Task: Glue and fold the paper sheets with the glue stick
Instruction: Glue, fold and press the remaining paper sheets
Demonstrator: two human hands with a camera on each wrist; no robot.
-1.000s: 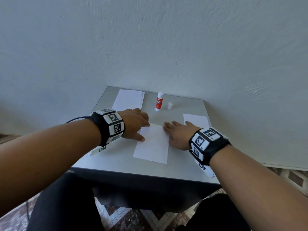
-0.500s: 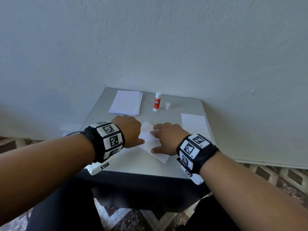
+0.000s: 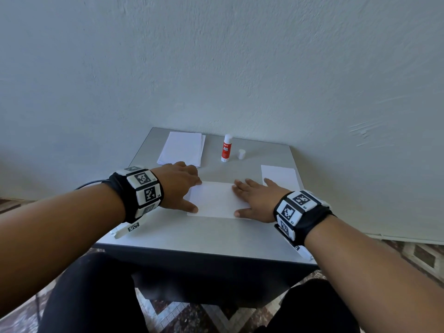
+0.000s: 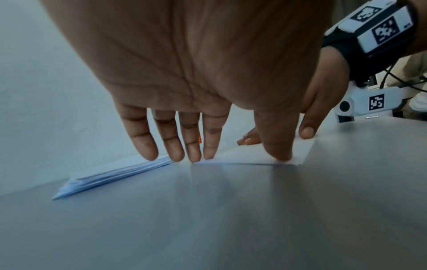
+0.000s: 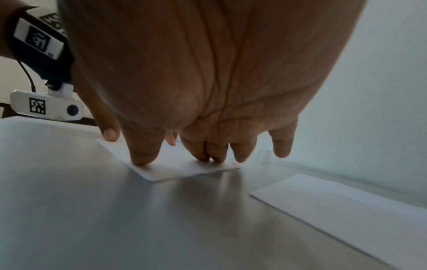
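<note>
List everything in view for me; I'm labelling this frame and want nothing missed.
folded sheet: 1, white, table centre, pressed flat under both hands
paper stack: 1, white, far left of table
single sheet: 1, white, right side of table, partly under the right hand's little finger
glue stick: 1, white with red label, upright, uncapped, far centre
cap: 1, white, on the table right of the glue stick
table: 1, grey, against the wall
wall: pale grey
floor: patterned tiles
wrist cameras: 2, black bands with white marker blocks
left hand: fingers straight, on the sheet's left edge
right hand: fingers straight, on its right edge
</note>
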